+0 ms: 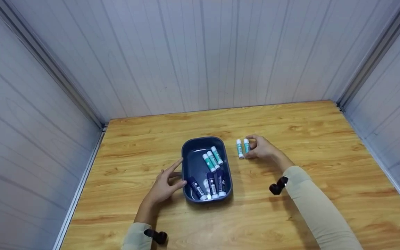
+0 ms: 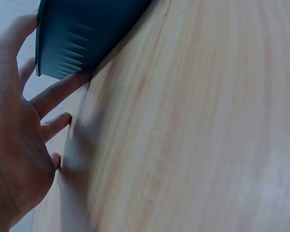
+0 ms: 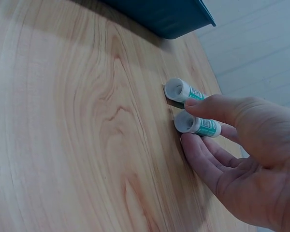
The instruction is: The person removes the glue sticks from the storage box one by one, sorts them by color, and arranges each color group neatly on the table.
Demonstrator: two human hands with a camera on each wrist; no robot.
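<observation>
A dark blue bin [image 1: 203, 139] stands mid-table and holds three teal-and-white tubes [image 1: 213, 159] and several dark blue tubes [image 1: 212, 185]. My left hand [image 1: 175, 173] rests against the bin's left wall with straight, spread fingers; the left wrist view shows the fingers [image 2: 58, 94] touching the bin [image 2: 82, 34]. Right of the bin two teal tubes lie side by side on the wood. My right hand [image 1: 255, 147] pinches the right tube [image 1: 246, 146] between thumb and fingers. The left tube [image 1: 239, 148] lies free. Up close, the held tube [image 3: 205, 126] sits nearest and the free tube [image 3: 181, 90] beyond it.
The wooden table [image 1: 290, 125] is boxed in by pale panel walls at the back and on both sides. The bin's corner [image 3: 169, 14] is close to the two tubes. Black wrist cameras [image 1: 278, 185] sit on both beige sleeves.
</observation>
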